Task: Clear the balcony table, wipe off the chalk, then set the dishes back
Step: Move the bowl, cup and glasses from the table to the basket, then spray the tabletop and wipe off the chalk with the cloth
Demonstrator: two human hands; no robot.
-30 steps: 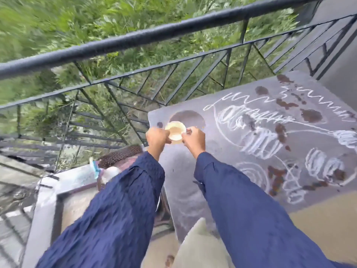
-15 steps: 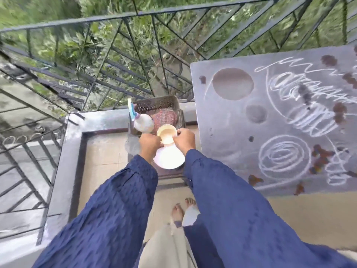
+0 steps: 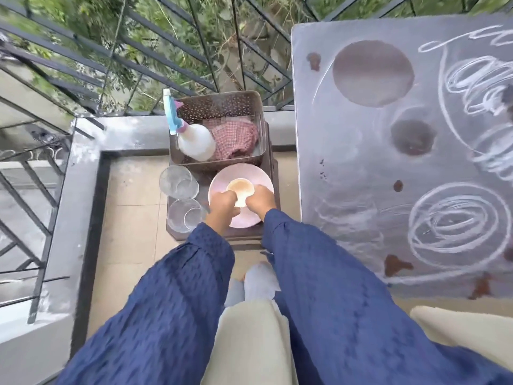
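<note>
A small cream bowl (image 3: 240, 188) sits in the middle of a pink plate (image 3: 222, 179) on a low brown stool (image 3: 273, 173) left of the table. My left hand (image 3: 223, 202) and my right hand (image 3: 259, 201) both grip the bowl from its near sides. Whether the bowl rests on the plate or hovers just above it is unclear. The grey table (image 3: 361, 168) on the right bears white chalk scribbles (image 3: 455, 232), brown stains and round clean patches.
Two clear glasses (image 3: 179, 182) (image 3: 184, 215) stand on the stool's left side. Behind the plate a brown basket (image 3: 236, 102) holds a white spray bottle (image 3: 195, 141) and a red checked cloth (image 3: 236, 137). Black railing (image 3: 172, 59) borders the balcony.
Both hands carried the cream bowl from the table's far left corner down and left onto the pink plate on the stool. The view has tilted downward.
</note>
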